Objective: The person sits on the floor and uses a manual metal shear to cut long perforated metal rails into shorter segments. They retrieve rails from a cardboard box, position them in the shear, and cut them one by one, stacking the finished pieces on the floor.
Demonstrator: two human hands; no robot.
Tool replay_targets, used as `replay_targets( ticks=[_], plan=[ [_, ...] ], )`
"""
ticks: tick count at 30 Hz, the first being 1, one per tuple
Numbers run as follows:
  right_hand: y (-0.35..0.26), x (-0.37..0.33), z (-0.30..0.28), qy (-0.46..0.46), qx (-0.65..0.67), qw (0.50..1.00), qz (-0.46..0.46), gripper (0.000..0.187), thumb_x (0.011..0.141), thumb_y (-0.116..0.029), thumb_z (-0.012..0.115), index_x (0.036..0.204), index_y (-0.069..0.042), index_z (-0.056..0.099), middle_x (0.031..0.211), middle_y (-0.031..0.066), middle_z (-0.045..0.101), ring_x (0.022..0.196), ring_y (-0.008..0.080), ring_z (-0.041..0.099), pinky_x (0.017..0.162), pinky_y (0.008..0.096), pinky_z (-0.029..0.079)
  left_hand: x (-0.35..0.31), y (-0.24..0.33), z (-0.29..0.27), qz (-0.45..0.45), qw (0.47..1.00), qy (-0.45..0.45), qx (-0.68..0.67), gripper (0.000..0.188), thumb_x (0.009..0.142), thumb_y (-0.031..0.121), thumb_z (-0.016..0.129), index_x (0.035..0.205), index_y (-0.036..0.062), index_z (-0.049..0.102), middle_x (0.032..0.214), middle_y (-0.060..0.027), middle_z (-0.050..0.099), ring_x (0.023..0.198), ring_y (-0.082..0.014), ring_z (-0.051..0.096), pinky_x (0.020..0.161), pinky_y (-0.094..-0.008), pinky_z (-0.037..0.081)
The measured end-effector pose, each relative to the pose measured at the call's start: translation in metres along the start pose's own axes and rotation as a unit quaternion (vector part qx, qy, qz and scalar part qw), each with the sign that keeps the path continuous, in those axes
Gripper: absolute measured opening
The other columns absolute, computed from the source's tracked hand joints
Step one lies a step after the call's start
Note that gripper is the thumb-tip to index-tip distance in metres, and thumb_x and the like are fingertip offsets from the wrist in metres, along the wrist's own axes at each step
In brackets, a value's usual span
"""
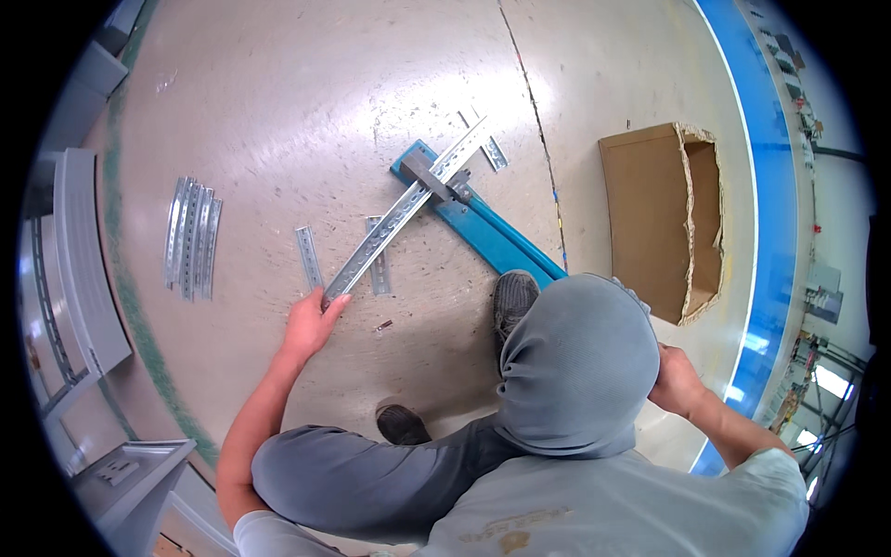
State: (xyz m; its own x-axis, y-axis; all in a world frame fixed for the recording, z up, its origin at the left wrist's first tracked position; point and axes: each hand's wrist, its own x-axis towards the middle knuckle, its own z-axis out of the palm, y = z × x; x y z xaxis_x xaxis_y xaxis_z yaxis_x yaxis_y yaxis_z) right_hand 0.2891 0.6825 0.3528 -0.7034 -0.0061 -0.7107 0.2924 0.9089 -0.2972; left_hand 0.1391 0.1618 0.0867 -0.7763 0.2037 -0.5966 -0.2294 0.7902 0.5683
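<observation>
A long perforated metal rail (399, 213) lies slanted through a blue floor-standing rail cutter (436, 178). My left hand (314, 325) grips the rail's near end. The cutter's blue lever (497, 237) runs toward me and disappears behind my raised grey-trousered knee (575, 362). One dark shoe (513, 297) sits by the lever and the other (402, 423) is on the floor closer in. My right hand (677, 379) is pressed against the far side of the knee. Its fingers are hidden, so I cannot tell whether it holds anything.
Short cut rail pieces (309, 256) lie on the beige floor by the cutter. A row of several longer rails (191, 237) lies to the left. An open cardboard box (664, 218) stands right, beside a blue floor stripe (770, 186). Grey metal cabinets (85, 265) line the left edge.
</observation>
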Motion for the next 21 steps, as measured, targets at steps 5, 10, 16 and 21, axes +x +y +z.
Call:
replay_targets(
  ticks=[5, 10, 16, 21],
  plan=[
    [0.021, 0.007, 0.03, 0.075, -0.017, 0.996, -0.035, 0.072, 0.081, -0.014, 0.072, 0.149, -0.008, 0.048, 0.113, 0.0211, 0.069, 0.101, 0.0415, 0.067, 0.087, 0.0478, 0.056, 0.002, 0.003, -0.005, -0.01, 0.999, -0.033, 0.009, 0.063, 0.097, 0.057, 0.064, 0.099, -0.0057, 0.062, 0.088, -0.0261, 0.069, 0.083, -0.0396, 0.069, 0.078, -0.0469, 0.053],
    [0.047, 0.015, 0.057, 0.101, -0.014, 0.992, -0.077, 0.062, 0.087, -0.012, 0.067, 0.146, -0.003, 0.051, 0.14, 0.0216, 0.059, 0.138, 0.0426, 0.048, 0.115, 0.0515, 0.038, 0.011, 0.009, -0.014, -0.031, 0.991, -0.114, 0.055, 0.066, 0.1, 0.057, 0.06, 0.109, -0.008, 0.059, 0.099, -0.0304, 0.069, 0.095, -0.0435, 0.069, 0.086, -0.048, 0.052],
    [0.173, 0.121, 0.207, 0.178, -0.047, 0.977, -0.109, 0.06, 0.093, -0.026, 0.06, 0.149, -0.006, 0.05, 0.154, 0.0197, 0.049, 0.147, 0.0404, 0.04, 0.123, 0.0584, 0.024, 0.011, 0.023, -0.025, -0.015, 0.989, -0.118, 0.087, 0.066, 0.101, 0.057, 0.058, 0.112, -0.0081, 0.059, 0.102, -0.0311, 0.069, 0.099, -0.0442, 0.069, 0.089, -0.0481, 0.053],
    [0.181, 0.174, 0.256, 0.286, -0.014, 0.953, -0.103, 0.081, 0.086, -0.046, 0.065, 0.153, -0.006, 0.045, 0.159, 0.0181, 0.044, 0.149, 0.0407, 0.037, 0.122, 0.0602, 0.024, -0.001, 0.013, -0.023, -0.049, 0.982, -0.134, 0.124, 0.066, 0.1, 0.058, 0.059, 0.115, -0.0063, 0.06, 0.102, -0.0306, 0.069, 0.1, -0.0431, 0.069, 0.09, -0.0482, 0.053]
  ],
)
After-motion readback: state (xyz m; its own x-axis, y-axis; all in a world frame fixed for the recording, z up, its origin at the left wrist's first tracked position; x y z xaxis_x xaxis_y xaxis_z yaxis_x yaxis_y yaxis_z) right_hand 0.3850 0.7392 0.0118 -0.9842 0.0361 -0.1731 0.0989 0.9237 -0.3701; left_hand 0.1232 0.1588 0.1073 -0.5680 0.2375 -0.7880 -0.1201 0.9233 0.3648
